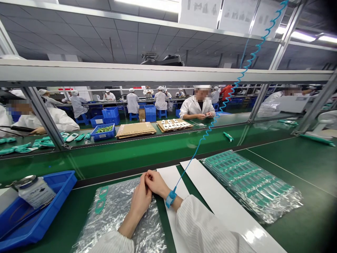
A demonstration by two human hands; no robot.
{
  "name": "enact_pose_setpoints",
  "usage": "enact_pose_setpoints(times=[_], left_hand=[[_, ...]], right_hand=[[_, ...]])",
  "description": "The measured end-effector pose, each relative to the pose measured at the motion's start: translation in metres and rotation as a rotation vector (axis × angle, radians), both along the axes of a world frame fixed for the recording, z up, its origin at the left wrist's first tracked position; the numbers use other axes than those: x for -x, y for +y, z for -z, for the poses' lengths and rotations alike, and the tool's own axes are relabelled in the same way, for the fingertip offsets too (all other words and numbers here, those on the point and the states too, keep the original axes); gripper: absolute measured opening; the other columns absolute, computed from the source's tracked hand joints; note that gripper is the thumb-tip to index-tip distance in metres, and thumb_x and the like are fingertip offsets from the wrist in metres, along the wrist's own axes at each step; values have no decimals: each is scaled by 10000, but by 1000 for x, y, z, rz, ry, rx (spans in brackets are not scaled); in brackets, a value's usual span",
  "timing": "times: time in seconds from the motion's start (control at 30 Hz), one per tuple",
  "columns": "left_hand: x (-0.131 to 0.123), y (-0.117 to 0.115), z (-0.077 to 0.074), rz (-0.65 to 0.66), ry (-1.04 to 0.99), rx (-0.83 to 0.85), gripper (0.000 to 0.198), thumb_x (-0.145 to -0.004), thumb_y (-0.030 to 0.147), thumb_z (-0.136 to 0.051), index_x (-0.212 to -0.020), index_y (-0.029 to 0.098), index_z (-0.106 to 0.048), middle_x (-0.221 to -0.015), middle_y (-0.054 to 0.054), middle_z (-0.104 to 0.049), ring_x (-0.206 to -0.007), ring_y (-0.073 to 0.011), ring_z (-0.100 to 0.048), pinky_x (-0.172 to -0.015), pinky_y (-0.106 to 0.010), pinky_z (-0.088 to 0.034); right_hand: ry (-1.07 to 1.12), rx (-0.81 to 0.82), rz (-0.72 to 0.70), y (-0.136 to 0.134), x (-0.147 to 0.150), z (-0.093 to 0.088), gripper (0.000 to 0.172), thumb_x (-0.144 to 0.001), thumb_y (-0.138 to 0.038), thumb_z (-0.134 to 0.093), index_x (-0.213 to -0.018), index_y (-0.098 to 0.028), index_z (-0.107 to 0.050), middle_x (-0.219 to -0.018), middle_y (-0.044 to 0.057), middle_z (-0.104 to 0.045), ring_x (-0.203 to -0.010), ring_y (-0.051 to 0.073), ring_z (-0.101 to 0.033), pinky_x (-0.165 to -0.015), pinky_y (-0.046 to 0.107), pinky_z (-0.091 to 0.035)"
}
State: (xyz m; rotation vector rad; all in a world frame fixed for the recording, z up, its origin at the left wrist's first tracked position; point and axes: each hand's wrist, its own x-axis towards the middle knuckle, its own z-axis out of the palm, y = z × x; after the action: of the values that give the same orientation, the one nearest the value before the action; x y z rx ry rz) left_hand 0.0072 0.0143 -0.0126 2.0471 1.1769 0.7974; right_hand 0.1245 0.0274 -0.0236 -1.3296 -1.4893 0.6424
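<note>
My left hand (141, 196) and my right hand (156, 182) meet over the top right corner of a clear plastic sheet (118, 211). Fingers of both are pinched together, and whatever they hold is too small or hidden to make out. Two green ring-shaped pieces (100, 200) lie at the sheet's upper left. A blue wrist strap (171, 198) with a coiled cord circles my right wrist. Under my right forearm and beside it lie white strips (210, 189). Farther right is a stack of plastic-wrapped green pieces (247, 179).
A blue tray (63, 186) with a labelled bottle (35, 191) stands at the left. Beyond the green belt (137, 149) are cardboard sheets (136, 129), a small blue bin (103, 133) and a seated person. The blue cord (200, 140) hangs across the view.
</note>
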Motion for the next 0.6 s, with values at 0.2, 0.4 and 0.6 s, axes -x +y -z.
enact_pose_setpoints(times=[0.2,0.4,0.6], left_hand=[[-1,1,0,-2,0,-6,490,-867,149,-383,-1353,170,-330,-1092,-139,-678,-905,-264,-656,-705,-320,-446],[0,1,1,4,-12,-2,491,-864,159,-387,-1350,171,-327,-1099,-138,-677,-898,-262,-661,-711,-328,-456],[0,2,2,6,-11,-5,503,-860,154,-392,-1357,170,-315,-1115,-138,-670,-920,-263,-659,-726,-332,-462]], right_hand=[[11,2,-6,0,0,0,197,-785,-153,-494,-613,-196,-408,-555,-59,-454,-531,98,-446,-495,197,-308],[16,0,-9,0,0,0,198,-786,-156,-493,-613,-198,-407,-555,-58,-456,-529,100,-450,-494,200,-314],[13,-1,-7,0,0,-1,205,-786,-156,-499,-610,-199,-404,-554,-58,-457,-527,99,-448,-493,198,-314]])
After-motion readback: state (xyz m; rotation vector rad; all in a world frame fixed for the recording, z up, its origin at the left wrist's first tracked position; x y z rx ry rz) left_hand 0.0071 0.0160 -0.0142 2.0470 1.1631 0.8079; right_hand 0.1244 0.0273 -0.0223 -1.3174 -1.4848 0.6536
